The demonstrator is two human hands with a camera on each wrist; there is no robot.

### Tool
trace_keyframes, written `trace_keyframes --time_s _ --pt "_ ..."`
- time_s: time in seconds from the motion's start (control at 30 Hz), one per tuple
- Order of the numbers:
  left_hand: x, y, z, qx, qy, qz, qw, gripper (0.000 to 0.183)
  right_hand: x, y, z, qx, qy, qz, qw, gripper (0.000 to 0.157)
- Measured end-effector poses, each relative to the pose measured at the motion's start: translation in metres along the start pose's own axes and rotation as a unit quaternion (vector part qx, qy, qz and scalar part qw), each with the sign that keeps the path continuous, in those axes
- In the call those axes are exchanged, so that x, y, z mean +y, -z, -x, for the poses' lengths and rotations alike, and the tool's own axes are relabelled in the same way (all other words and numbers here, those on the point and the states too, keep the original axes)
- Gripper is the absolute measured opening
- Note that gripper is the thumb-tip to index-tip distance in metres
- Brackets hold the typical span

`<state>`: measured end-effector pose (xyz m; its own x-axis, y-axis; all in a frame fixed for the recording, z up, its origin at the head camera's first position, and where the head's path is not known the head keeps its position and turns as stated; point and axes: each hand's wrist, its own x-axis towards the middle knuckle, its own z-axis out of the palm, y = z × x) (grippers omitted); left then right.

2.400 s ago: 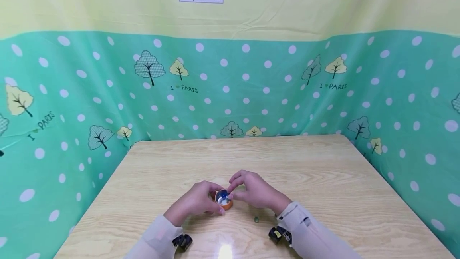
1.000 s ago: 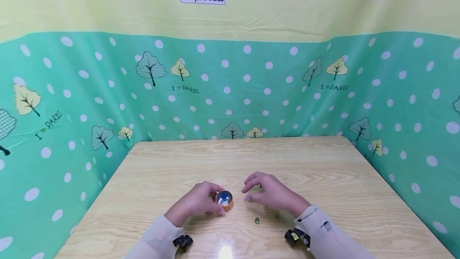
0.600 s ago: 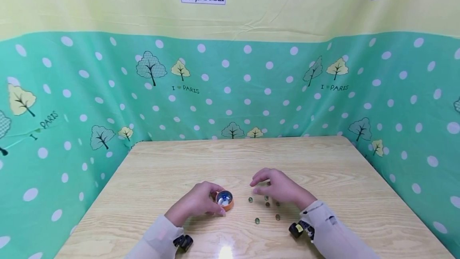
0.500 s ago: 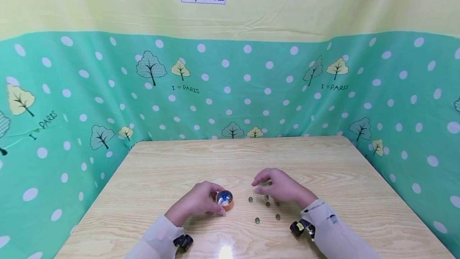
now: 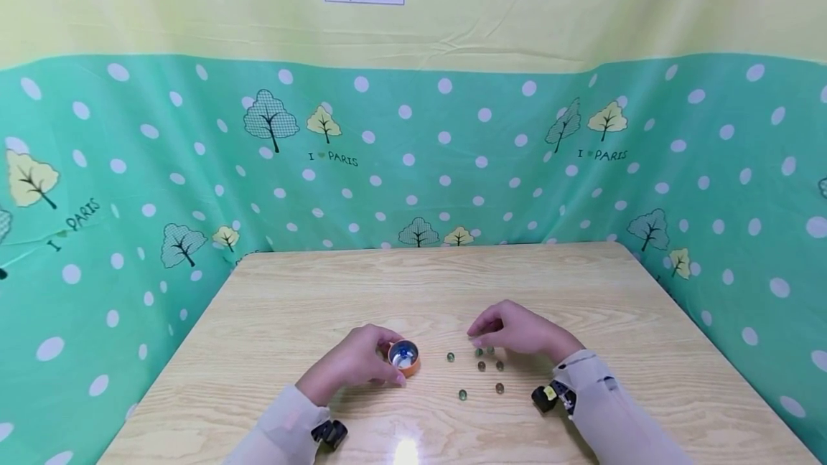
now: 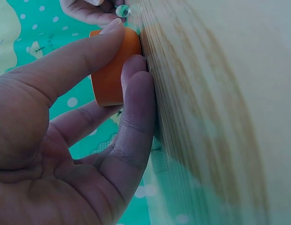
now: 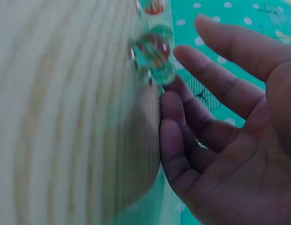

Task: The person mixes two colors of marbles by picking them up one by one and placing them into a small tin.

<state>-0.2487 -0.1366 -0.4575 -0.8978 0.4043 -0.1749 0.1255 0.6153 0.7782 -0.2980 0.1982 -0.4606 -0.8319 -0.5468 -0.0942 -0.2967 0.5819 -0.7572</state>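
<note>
A small orange cup (image 5: 408,369) with a shiny silver and blue inside stands on the table, its mouth up. My left hand (image 5: 362,357) grips it from the left, thumb and fingers around its wall, as the left wrist view shows too on the orange side (image 6: 108,77). Right of the cup, my right hand (image 5: 520,329) is low over the wood, nearest to several glass marbles. In the right wrist view its thumb and index finger are apart, with nothing between them, and blurred marbles (image 7: 152,49) lie just beyond the fingertips.
Green and brownish marbles are spread between the hands, among them a green marble (image 5: 450,357) near the cup and another green marble (image 5: 462,395) closer to me. The wooden table (image 5: 310,285) ends at a dotted green curtain (image 5: 400,163) at the back and sides.
My right hand has moved from the cup's rim to the right, close to the marbles, several of which it had covered and now show. My left hand keeps its hold on the cup.
</note>
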Motion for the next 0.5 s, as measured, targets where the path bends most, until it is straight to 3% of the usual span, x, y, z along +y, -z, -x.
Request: trace_keyframes --time_s 0.27,0.5 --pt "-0.002 0.000 -0.002 -0.001 0.004 0.000 1.0000 0.059 0.014 0.008 0.002 -0.023 0.014 0.002 1.000 0.023" --pt "0.000 -0.001 0.000 0.008 0.018 0.003 0.9998 0.063 0.015 0.008 0.001 -0.020 0.002 0.004 1.000 0.024"
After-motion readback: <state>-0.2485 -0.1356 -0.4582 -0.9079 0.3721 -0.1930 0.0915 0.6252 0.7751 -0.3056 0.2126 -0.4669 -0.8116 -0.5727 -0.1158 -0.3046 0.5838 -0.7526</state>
